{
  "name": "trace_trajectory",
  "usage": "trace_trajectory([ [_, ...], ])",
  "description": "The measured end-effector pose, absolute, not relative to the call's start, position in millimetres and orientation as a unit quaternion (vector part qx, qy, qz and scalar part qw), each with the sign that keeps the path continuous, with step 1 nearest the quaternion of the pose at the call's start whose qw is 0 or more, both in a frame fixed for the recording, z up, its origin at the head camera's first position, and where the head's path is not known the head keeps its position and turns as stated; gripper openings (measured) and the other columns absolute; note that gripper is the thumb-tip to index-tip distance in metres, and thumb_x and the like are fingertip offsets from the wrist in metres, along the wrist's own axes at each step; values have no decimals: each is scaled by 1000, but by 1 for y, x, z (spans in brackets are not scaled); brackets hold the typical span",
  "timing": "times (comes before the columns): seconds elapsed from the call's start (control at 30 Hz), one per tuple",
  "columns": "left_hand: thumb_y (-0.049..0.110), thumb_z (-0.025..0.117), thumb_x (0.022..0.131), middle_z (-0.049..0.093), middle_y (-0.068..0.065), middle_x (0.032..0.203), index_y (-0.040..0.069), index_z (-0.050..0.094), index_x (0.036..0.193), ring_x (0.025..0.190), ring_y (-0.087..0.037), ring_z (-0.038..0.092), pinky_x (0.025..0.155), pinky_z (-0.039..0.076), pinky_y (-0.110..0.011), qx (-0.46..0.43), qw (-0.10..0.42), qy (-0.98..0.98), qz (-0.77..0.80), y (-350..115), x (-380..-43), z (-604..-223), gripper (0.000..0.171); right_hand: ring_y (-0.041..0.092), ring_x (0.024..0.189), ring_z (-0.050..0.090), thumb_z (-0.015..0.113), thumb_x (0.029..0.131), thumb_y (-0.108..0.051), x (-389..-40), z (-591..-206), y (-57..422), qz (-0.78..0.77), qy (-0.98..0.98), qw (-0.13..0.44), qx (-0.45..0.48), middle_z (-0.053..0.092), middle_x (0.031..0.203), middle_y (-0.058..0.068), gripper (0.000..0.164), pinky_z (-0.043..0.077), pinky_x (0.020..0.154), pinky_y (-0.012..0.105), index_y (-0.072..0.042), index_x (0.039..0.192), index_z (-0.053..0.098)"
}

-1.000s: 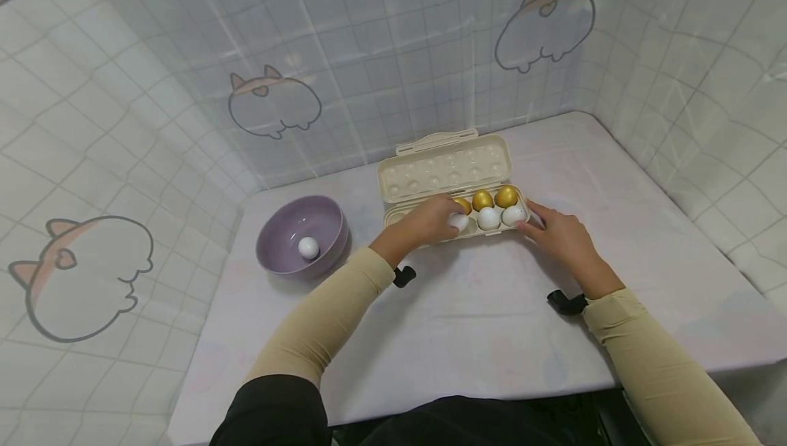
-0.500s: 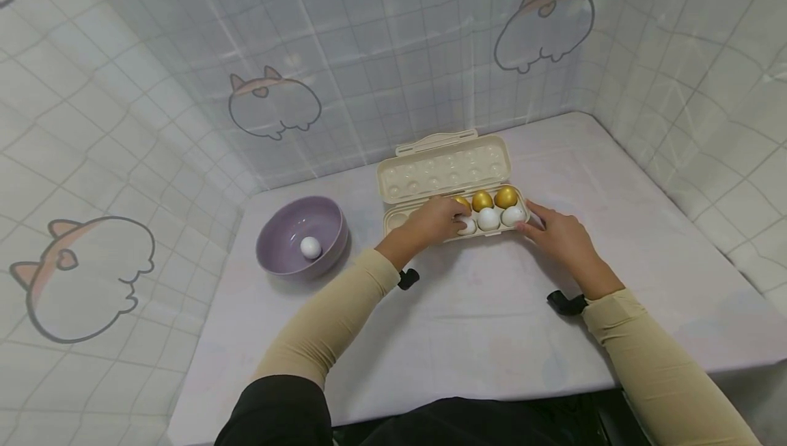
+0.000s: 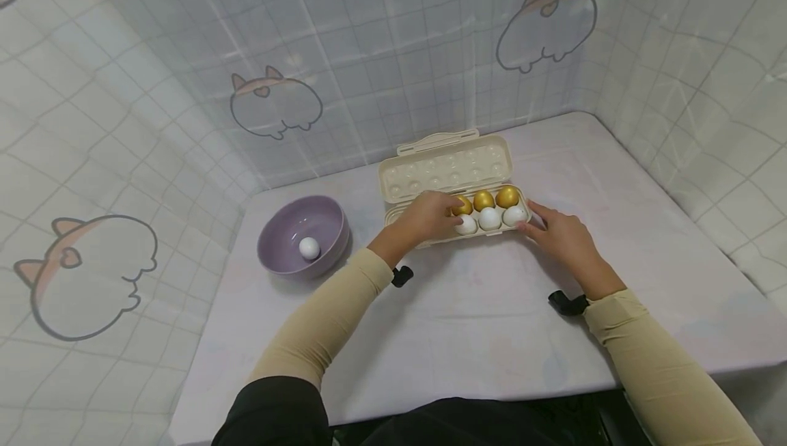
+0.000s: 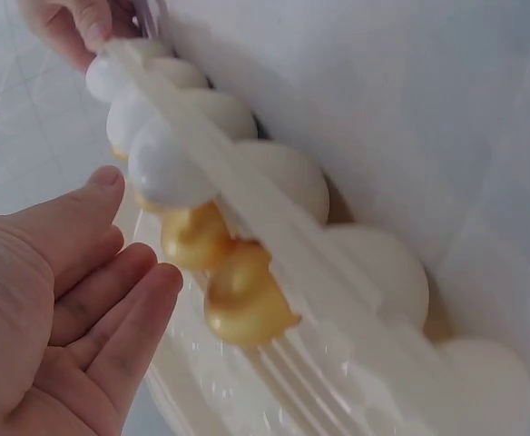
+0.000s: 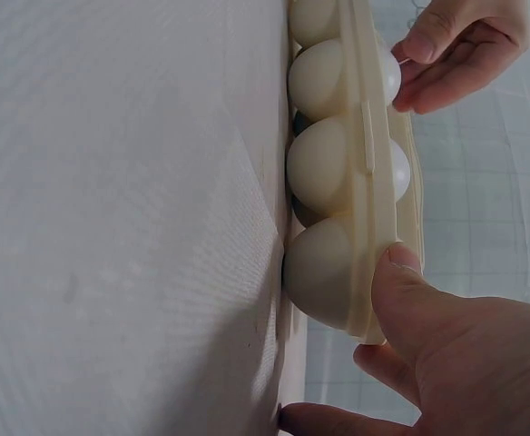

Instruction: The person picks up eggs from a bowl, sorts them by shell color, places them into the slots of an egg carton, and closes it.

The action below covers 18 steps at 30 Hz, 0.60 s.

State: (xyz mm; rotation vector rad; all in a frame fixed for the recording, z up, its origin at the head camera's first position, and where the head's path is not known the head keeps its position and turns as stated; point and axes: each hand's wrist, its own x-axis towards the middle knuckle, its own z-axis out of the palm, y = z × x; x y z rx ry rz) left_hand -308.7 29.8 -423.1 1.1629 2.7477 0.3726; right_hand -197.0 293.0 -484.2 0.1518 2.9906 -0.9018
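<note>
On the table lies a cream egg carton point(image 3: 445, 171) with its lid folded back. Three white eggs fill the right end of its front row, with gold eggs point(image 3: 484, 201) behind them. My left hand point(image 3: 425, 216) is over the carton's left half, fingers spread around the leftmost white egg point(image 3: 468, 225). In the left wrist view, a gap shows between that hand's fingertips point(image 4: 170, 277) and the eggs. My right hand point(image 3: 562, 235) grips the carton's right end. The right wrist view shows its thumb point(image 5: 399, 286) on the rim, other fingers lower behind.
A purple bowl point(image 3: 330, 259) stands to the left of the carton, one white egg point(image 3: 309, 248) inside it. Patterned tile-print sheets point(image 3: 393, 50) hang behind and on both sides. The table's front edge lies close to the person's body.
The left hand pressed the white egg into the front row, then let go and drew slightly left. The right hand has stayed on the carton's end.
</note>
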Motion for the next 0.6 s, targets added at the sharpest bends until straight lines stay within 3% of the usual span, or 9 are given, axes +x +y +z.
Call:
trace_trajectory([
  [0.23, 34, 77, 98, 71, -5, 142, 15, 68, 142, 131, -24, 66, 113, 51, -41, 334, 81, 927, 152, 7, -318, -413, 49, 59, 142, 43, 58, 104, -57, -197, -486, 293, -290, 956, 15, 51, 42, 158, 33, 80, 40, 112, 72, -11, 165, 33],
  [0.6, 35, 77, 98, 70, -8, 141, 13, 69, 141, 121, -33, 72, 103, 58, -47, 243, -2, 953, 183, -85, -340, -395, 49, 58, 141, 45, 60, 104, -55, -198, -486, 292, -288, 956, 7, 54, 44, 156, 33, 79, 41, 112, 71, -11, 164, 35],
])
